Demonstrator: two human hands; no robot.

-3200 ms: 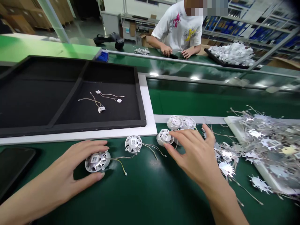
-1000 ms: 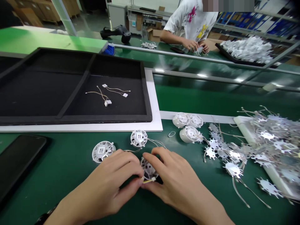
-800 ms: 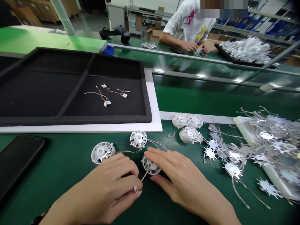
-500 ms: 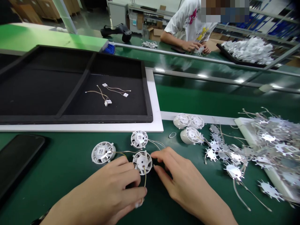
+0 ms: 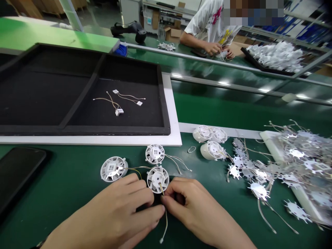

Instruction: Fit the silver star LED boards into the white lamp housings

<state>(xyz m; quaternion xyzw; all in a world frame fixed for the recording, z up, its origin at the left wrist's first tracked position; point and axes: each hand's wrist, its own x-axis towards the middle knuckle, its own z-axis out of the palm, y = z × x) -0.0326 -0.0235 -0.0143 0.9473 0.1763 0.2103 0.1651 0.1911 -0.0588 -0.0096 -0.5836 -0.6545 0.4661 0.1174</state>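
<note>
A white round fan housing (image 5: 157, 179) lies between my hands with its thin cable (image 5: 166, 221) coming from its centre. My right hand (image 5: 186, 200) pinches this cable just below the housing's rim. The cable's free end, with a small white plug, hangs toward me. My left hand (image 5: 129, 207) is curled at the housing's left side, fingertips beside the cable; what its fingers hold, if anything, is hidden. Close by are two more fan housings: one with a square label (image 5: 155, 154) behind, and another labelled one (image 5: 113, 169) to the left, both with wires.
Several white fan housings (image 5: 212, 150) stand right of centre beside a small loose ring (image 5: 191, 149). Silvery spiked discs with wires (image 5: 259, 191) pile up at right. A black divided tray (image 5: 129, 130) holds small wired labelled pieces. A phone (image 5: 20, 173) lies left. Across the bench a person works.
My right hand has moved down and left from the housing's side and closed on the cable. The cable's lower end has come free of my left fingers.
</note>
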